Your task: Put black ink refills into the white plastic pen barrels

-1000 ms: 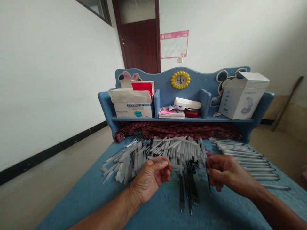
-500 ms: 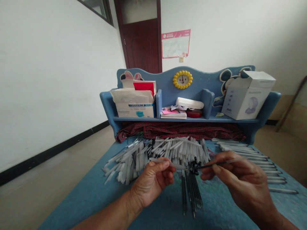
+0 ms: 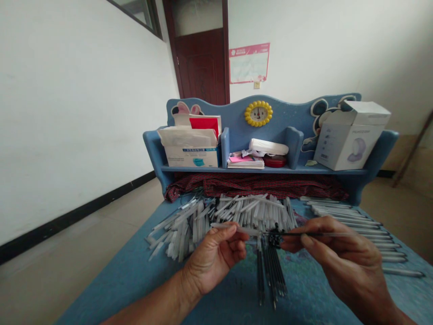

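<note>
My left hand (image 3: 216, 257) pinches a translucent white pen tube (image 3: 243, 229) between thumb and fingers. Opposite it, my right hand (image 3: 341, 257) grips a thin dark refill (image 3: 313, 234), its left end close to the tube's right end; whether they touch cannot be made out. Just behind and below the gap lies a bundle of black refills (image 3: 272, 271) with dark caps at the top. Loose white tubes (image 3: 182, 230) are piled behind my left hand, with another heap (image 3: 253, 207) at the middle back. Beyond my right hand, assembled pens (image 3: 352, 219) lie in a row.
A blue shelf (image 3: 264, 170) stands at the table's back, holding a mask box (image 3: 192, 155), a white carton (image 3: 348, 140), papers (image 3: 245, 163) and a red round case (image 3: 274, 161). Checked cloth (image 3: 257, 184) lies under it on the blue table (image 3: 135, 275).
The refill in my right hand has become more level, and its left end is nearer the tube. My left hand has barely moved. The view has shifted slightly.
</note>
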